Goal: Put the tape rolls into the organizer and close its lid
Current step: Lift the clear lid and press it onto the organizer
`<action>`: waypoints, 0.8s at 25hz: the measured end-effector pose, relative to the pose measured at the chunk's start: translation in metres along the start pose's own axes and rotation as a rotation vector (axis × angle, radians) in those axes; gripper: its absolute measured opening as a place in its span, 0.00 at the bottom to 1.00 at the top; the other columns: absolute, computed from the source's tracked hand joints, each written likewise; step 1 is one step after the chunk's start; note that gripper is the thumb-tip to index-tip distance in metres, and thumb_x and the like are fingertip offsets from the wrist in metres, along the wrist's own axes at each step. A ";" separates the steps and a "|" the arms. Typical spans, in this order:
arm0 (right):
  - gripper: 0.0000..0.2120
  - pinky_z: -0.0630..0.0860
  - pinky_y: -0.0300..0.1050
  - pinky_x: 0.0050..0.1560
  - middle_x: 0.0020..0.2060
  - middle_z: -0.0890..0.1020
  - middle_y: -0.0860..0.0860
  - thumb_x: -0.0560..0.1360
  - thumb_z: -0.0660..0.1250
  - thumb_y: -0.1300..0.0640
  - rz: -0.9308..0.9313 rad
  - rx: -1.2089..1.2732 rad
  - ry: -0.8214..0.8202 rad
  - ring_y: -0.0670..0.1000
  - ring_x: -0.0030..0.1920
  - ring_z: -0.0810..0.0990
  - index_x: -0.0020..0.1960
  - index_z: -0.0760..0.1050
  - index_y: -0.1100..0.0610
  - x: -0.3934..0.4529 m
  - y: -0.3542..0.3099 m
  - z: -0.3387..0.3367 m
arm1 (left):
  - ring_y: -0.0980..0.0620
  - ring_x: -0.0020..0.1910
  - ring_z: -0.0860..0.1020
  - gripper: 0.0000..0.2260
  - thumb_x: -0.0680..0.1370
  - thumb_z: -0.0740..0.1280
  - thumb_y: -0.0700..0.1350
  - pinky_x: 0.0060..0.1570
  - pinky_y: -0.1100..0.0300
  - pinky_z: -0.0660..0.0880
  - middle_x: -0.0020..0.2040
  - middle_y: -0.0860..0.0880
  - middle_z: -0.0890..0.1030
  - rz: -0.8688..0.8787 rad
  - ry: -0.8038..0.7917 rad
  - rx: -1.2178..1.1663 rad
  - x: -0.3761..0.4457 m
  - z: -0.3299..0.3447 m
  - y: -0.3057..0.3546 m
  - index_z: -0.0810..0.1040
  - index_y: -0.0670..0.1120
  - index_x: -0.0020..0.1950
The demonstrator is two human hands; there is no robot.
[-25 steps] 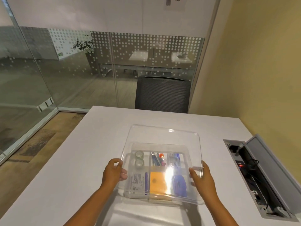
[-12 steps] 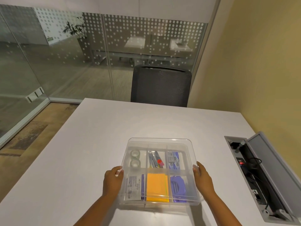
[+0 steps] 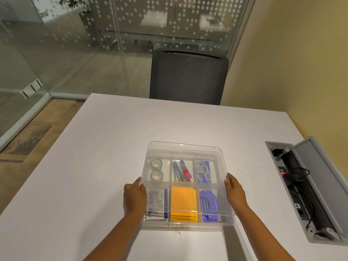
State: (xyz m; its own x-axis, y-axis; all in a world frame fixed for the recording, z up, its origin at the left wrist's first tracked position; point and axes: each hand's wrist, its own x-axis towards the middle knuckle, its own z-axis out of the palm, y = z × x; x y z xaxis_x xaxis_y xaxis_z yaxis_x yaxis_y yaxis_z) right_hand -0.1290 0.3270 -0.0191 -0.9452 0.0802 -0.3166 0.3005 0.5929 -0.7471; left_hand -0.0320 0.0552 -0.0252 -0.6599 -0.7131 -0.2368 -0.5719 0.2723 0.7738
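Counter (image 3: pixel 113 157): broad, flat, matte white slab carrying the organizer; a grey cable hatch (image 3: pixel 308 189) stands open at its right edge.
Chair (image 3: pixel 188 76): dark mesh back, rounded corners, beyond the far edge.
Organizer (image 3: pixel 185 224): clear hard plastic box, square with rounded corners, six compartments, resting near the front edge of the counter.
Lid (image 3: pixel 184 147): clear glossy plastic; raised and tilted a second ago, it now lies flat on the box.
Left hand (image 3: pixel 134 196): fingers pressed against the lid's left edge, as before.
Right hand (image 3: pixel 235 194): fingers pressed against the lid's right edge, as before.
Orange pad (image 3: pixel 182 202): flat rectangle, near middle compartment.
Purple hole punch (image 3: pixel 208 204): moulded plastic, near right compartment.
Tape rolls (image 3: pixel 156 169): two small clear rings, one behind the other, far left compartment.
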 end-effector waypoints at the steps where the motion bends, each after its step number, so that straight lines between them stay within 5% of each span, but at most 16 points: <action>1: 0.21 0.65 0.56 0.69 0.71 0.68 0.59 0.82 0.52 0.56 0.002 0.004 -0.005 0.61 0.69 0.68 0.73 0.60 0.61 -0.001 0.002 0.000 | 0.38 0.48 0.76 0.15 0.79 0.57 0.40 0.54 0.47 0.74 0.52 0.37 0.72 0.002 0.001 0.014 -0.002 0.001 -0.002 0.72 0.43 0.65; 9: 0.20 0.67 0.53 0.68 0.70 0.70 0.58 0.82 0.52 0.56 -0.041 0.008 0.027 0.60 0.68 0.70 0.73 0.61 0.61 -0.022 0.024 0.006 | 0.44 0.40 0.75 0.14 0.79 0.57 0.42 0.43 0.52 0.75 0.46 0.41 0.71 0.030 0.009 0.024 -0.021 -0.002 -0.026 0.73 0.45 0.64; 15: 0.20 0.69 0.50 0.66 0.69 0.71 0.58 0.82 0.51 0.58 -0.078 -0.013 0.066 0.60 0.66 0.73 0.74 0.59 0.59 -0.032 0.030 0.014 | 0.51 0.40 0.78 0.04 0.80 0.56 0.49 0.21 0.76 0.67 0.39 0.54 0.71 0.038 -0.065 -0.053 -0.028 -0.006 -0.041 0.66 0.54 0.54; 20: 0.21 0.69 0.48 0.64 0.69 0.71 0.56 0.82 0.49 0.56 -0.028 -0.030 0.078 0.58 0.65 0.73 0.75 0.56 0.55 -0.035 0.046 0.033 | 0.56 0.38 0.77 0.14 0.78 0.56 0.50 0.26 0.76 0.66 0.40 0.55 0.69 0.065 -0.078 0.041 -0.022 0.002 -0.062 0.69 0.49 0.63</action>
State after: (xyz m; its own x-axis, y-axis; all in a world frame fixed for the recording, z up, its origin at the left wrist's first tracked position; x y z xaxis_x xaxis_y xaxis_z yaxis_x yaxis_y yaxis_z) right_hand -0.0782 0.3256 -0.0619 -0.9606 0.1242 -0.2485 0.2707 0.6192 -0.7371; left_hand 0.0175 0.0549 -0.0692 -0.7314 -0.6408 -0.2333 -0.5452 0.3440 0.7645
